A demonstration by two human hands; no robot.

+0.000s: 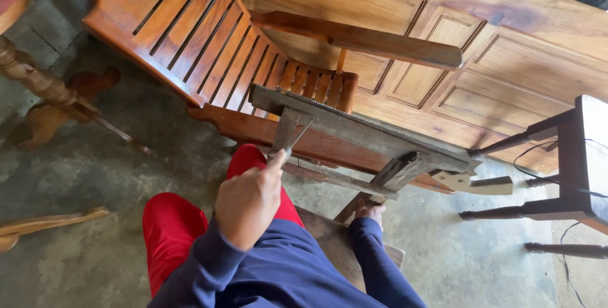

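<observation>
View from above of a seated person in red trousers and a dark blue long-sleeved top, working at a saw clamped in a wooden vise.

The left hand is raised in the middle of the view, fingers curled shut around the handle end of a thin metal file. The file slants up and to the right, and its tip meets the toothed edge of the handsaw.

The right hand sits lower and to the right, mostly hidden behind the vise leg — it rests against the slanted wooden brace there. Whether it grips the brace or only touches it cannot be told.

The handsaw lies lengthwise between two weathered grey boards of the saw vise, teeth up. Its pale wooden handle sticks out at the right end. The vise runs diagonally from upper left to lower right, just in front of the knees.

Behind the vise stands a reddish slatted wooden chair, close against it. Beyond that lies a panelled wooden door. A dark stool frame stands at the right edge, with a thin black cable draped by it. A turned table leg is at the left. Bare concrete floor opens to the left of the knees.

No packages, labels or signs are in view.
</observation>
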